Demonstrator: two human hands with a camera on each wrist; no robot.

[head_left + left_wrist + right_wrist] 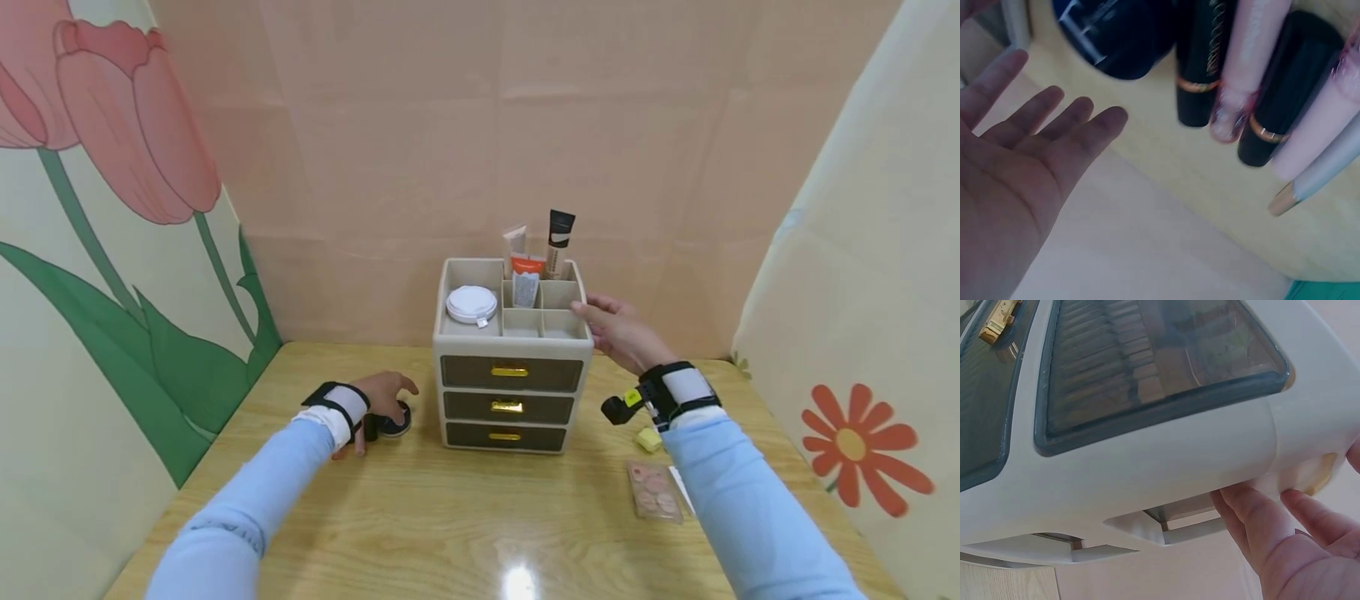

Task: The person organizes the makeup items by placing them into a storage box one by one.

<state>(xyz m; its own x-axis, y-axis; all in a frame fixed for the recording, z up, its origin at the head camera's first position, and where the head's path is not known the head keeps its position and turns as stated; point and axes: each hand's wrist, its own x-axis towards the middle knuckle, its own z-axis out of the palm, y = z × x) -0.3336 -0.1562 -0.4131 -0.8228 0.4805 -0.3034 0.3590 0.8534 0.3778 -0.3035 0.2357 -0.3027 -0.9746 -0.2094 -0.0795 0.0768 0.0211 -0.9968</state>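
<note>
A beige drawer organizer [513, 342] with dark drawer fronts and gold handles stands on the table. My right hand [622, 333] holds its right side wall, thumb over the top rim and fingers against the outside. In the right wrist view, those fingertips [1244, 497] touch the pale side. My left hand [382, 396] hovers left of the organizer, fingers spread and holding nothing. A dark round compact [1113, 37] lies by it. Beside the compact are black tubes with gold bands [1200, 62], pink tubes [1247, 56] and a slim pale tube [1319, 172]. The left hand partly hides these in the head view.
On the organizer's top sit a white round compact [471, 303], an orange-capped tube [527, 283], a black-capped tube [558, 242] and a pale tube [515, 240]. A yellow sponge [648, 439] and a palette [654, 492] lie at the right. A curtain [390, 167] hangs behind.
</note>
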